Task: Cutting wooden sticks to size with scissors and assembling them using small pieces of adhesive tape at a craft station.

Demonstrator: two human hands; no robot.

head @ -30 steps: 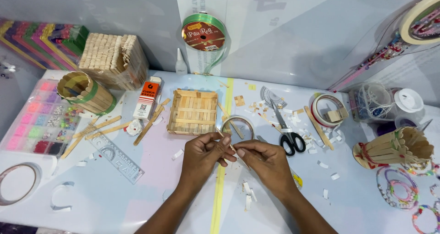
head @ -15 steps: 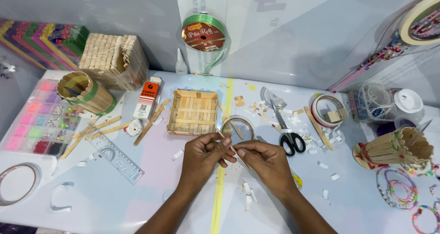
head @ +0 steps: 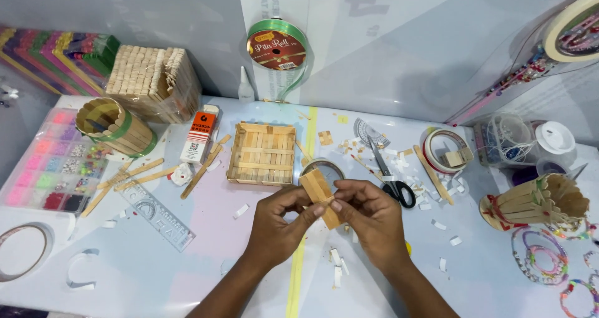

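Beside a bead-filled plastic box (head: 53, 162), left hand (head: 277, 221) and right hand (head: 368, 218) pinch a small wooden stick panel (head: 319, 193) together.

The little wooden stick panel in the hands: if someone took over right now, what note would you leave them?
Left hand: fingers pinch the small stick panel from its left side.
Right hand: fingers grip the panel's lower right edge.
The panel is held tilted above the table, just in front of a tape roll.
Done: a square stick tray lies flat behind the hands.
Left: loose sticks lie unused by the ruler; scissors sit to the right.
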